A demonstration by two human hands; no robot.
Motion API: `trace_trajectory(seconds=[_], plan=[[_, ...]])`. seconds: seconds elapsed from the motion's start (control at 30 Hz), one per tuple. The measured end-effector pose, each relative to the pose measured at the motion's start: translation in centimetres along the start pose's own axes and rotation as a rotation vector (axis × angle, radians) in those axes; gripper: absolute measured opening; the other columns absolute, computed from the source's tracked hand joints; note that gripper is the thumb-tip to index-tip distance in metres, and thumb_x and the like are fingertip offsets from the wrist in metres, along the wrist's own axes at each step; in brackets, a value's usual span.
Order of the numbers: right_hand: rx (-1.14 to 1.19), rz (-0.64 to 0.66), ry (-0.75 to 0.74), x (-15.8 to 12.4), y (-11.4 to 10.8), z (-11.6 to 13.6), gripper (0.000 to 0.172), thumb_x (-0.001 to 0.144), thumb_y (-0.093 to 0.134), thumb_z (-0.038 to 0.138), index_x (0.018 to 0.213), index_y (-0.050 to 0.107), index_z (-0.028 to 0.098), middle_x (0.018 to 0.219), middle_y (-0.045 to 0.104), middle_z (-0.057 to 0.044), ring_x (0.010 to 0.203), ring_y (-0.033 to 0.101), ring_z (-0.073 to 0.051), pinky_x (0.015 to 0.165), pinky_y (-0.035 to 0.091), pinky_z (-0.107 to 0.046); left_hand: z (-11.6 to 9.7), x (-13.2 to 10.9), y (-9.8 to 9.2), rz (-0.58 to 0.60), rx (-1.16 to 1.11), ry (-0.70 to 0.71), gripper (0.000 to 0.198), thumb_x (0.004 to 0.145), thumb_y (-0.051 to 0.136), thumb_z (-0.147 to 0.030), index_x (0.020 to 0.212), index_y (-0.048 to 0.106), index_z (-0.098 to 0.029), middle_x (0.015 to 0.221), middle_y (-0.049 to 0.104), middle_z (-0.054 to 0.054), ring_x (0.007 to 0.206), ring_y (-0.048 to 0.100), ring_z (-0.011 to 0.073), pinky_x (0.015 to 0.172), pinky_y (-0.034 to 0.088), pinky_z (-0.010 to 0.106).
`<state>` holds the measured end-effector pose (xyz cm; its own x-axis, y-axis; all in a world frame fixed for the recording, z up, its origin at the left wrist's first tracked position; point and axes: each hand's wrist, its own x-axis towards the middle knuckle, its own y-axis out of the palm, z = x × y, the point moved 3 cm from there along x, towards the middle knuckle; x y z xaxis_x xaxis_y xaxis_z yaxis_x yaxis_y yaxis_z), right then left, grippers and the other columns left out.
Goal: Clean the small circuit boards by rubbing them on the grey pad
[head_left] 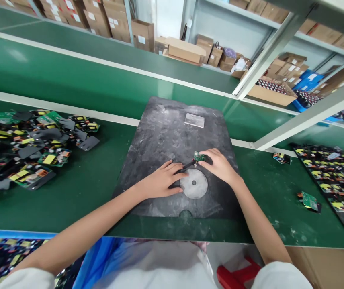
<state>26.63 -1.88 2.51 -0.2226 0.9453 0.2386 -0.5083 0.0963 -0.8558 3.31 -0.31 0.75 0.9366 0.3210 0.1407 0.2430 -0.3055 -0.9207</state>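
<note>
My right hand [218, 164] pinches a small green circuit board [200, 157] by its edge, above a black mat [162, 132]. A thin dark strip [189, 164] reaches from the board toward my left hand [164, 181]. My left hand lies with its fingers spread, its fingertips at the left edge of a round grey disc [200, 186]. The disc has a small dark hole in its middle and rests flat on the mat. Whether my left fingers touch the strip, I cannot tell.
A heap of circuit boards [36, 146] covers the left bench. Rows of boards [331, 172] fill a black sheet at right, and a loose board [310, 201] lies nearer. A pale rectangular plate [194, 120] is on the mat. A white slanted post [307, 112] stands at right.
</note>
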Motion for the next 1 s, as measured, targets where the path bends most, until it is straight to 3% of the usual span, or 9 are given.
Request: trace_trajectory(seconds=[0.1, 0.2, 0.37, 0.57, 0.83, 1.0], plan=[[0.072, -0.077, 0.056, -0.7, -0.1, -0.2, 0.023, 0.093, 0.051, 0.038, 0.098, 0.066, 0.022, 0.092, 0.069, -0.005, 0.092, 0.062, -0.022, 0.084, 0.049, -0.035, 0.0, 0.1, -0.1, 0.002, -0.02, 0.001, 0.046, 0.094, 0.052, -0.045, 0.134, 0.051, -0.021, 0.143, 0.048, 0.013, 0.134, 0.042, 0.0282, 0.116, 0.023, 0.053], [0.091, -0.179, 0.158, -1.0, 0.1, -1.0, 0.035, 0.095, 0.044, 0.043, 0.081, 0.067, 0.021, 0.077, 0.068, -0.005, 0.078, 0.063, -0.02, 0.078, 0.049, -0.033, 0.1, 0.2, -0.2, 0.002, -0.033, -0.006, 0.045, 0.094, 0.052, -0.044, 0.133, 0.052, -0.021, 0.145, 0.047, 0.011, 0.135, 0.041, 0.028, 0.116, 0.023, 0.052], [0.118, -0.33, 0.248, -1.2, 0.3, -2.2, 0.038, 0.094, 0.045, 0.048, 0.105, 0.064, 0.018, 0.097, 0.068, -0.009, 0.08, 0.065, -0.019, 0.077, 0.052, -0.033, 0.1, 0.3, -0.3, 0.01, -0.024, -0.009, 0.044, 0.094, 0.053, -0.043, 0.133, 0.051, -0.022, 0.145, 0.047, 0.01, 0.134, 0.042, 0.0274, 0.115, 0.023, 0.052], [0.098, -0.218, 0.089, -1.2, 1.2, -1.8, 0.041, 0.089, 0.056, 0.037, 0.127, 0.052, 0.022, 0.113, 0.061, -0.008, 0.104, 0.059, -0.022, 0.094, 0.049, -0.039, 0.2, 0.2, -0.2, -0.007, 0.002, 0.01, 0.043, 0.094, 0.053, -0.043, 0.132, 0.052, -0.022, 0.144, 0.048, 0.01, 0.134, 0.042, 0.0265, 0.115, 0.024, 0.051], [-0.185, -0.142, 0.144, -0.8, 2.4, -1.4, 0.047, 0.086, 0.062, 0.035, 0.129, 0.05, 0.021, 0.133, 0.052, -0.013, 0.12, 0.049, -0.031, 0.098, 0.042, -0.049, 0.1, 0.4, -0.4, 0.006, 0.035, 0.013, 0.044, 0.094, 0.054, -0.043, 0.132, 0.052, -0.021, 0.143, 0.048, 0.01, 0.133, 0.043, 0.0271, 0.114, 0.027, 0.052], [-0.159, -0.162, 0.114, -0.4, 2.9, -1.6, 0.049, 0.088, 0.06, 0.034, 0.133, 0.047, 0.019, 0.132, 0.055, -0.012, 0.123, 0.047, -0.03, 0.1, 0.039, -0.047, 0.2, 0.3, -0.4, -0.002, 0.039, 0.015, 0.044, 0.094, 0.054, -0.042, 0.132, 0.052, -0.021, 0.142, 0.049, 0.01, 0.133, 0.043, 0.0266, 0.114, 0.027, 0.052]])
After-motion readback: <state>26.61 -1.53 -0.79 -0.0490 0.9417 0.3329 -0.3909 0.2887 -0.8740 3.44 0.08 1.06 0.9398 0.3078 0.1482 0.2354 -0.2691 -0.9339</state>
